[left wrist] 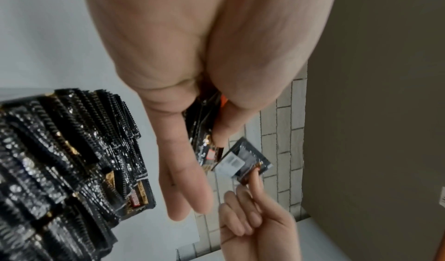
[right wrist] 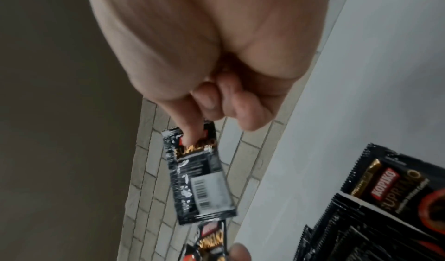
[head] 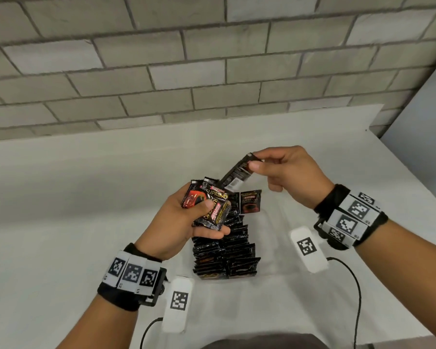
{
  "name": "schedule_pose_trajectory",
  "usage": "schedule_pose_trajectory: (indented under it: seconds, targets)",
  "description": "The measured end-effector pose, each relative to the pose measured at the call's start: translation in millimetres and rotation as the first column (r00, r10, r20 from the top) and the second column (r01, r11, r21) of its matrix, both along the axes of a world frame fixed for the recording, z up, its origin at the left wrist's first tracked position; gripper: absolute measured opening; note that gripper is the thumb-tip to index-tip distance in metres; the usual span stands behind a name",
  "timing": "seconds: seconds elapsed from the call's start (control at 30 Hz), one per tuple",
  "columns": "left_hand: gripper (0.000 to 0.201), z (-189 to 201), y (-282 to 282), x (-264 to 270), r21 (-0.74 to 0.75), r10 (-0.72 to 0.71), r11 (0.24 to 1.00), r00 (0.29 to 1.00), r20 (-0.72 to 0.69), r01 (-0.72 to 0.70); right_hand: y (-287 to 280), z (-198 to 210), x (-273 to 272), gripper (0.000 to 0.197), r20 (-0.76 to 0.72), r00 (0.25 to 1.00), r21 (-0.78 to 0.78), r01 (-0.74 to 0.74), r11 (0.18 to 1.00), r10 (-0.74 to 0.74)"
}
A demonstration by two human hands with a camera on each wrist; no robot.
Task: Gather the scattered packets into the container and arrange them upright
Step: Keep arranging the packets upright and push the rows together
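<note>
White table (head: 86, 197); upright black packets (head: 227, 250) in rows, touching.

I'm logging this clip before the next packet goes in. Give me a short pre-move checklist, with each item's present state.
1. Single packet secured: ok. The right hand pinches its upper end between thumb and fingers, clear of the rows.
2. Remaining packets held: ok. The left hand grips a small bunch above the container.
3. Packets already in stand upright: ok. The rows of packets sit on edge, two side by side.
4. Free slot for the next packet: cannot tell. The left hand covers the far end of the rows.
5. Container walls intact: cannot tell. They are barely visible around the packets.
6. Scattered packets left on the table: ok, none in view.
</note>
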State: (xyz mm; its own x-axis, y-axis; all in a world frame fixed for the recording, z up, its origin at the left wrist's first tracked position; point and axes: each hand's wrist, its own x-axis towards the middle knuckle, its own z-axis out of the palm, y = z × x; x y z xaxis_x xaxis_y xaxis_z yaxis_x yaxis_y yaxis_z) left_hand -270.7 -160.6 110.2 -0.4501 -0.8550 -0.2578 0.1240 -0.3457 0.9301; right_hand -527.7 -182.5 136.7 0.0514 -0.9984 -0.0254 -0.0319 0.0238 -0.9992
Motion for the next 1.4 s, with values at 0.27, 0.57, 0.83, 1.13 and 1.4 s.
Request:
schedule_pose_trajectory:
  seconds: [0.27,0.57,0.83,1.13,1.4]
  targets:
    - [0.028,-3,-1,16,-0.031,0.101,0.995,0.992,0.075,-0.099,-9,0,-21,0.010,-0.297,0.948,0.032,-0.108,0.994,0.113]
    - [0.028,-3,7,16,-0.051,0.101,0.994,0.988,0.113,-0.096,-29,-34,-9,0.019,-0.835,0.511,0.097,-0.222,0.970,0.201]
    - [0.028,-2,7,14,-0.048,0.106,0.994,0.986,0.127,-0.101,-52,-38,4,0.017,-0.899,0.371,0.141,-0.262,0.955,0.234]
    - [0.031,-6,8,16,-0.020,0.109,0.994,0.987,0.122,-0.107,-57,-51,8,0.022,-0.910,0.347,0.143,-0.252,0.957,0.228]
    - [0.032,-5,7,10,0.007,0.112,0.994,0.992,0.064,-0.113,-46,-31,-1,0.026,-0.831,0.543,0.008,-0.198,0.980,0.116]
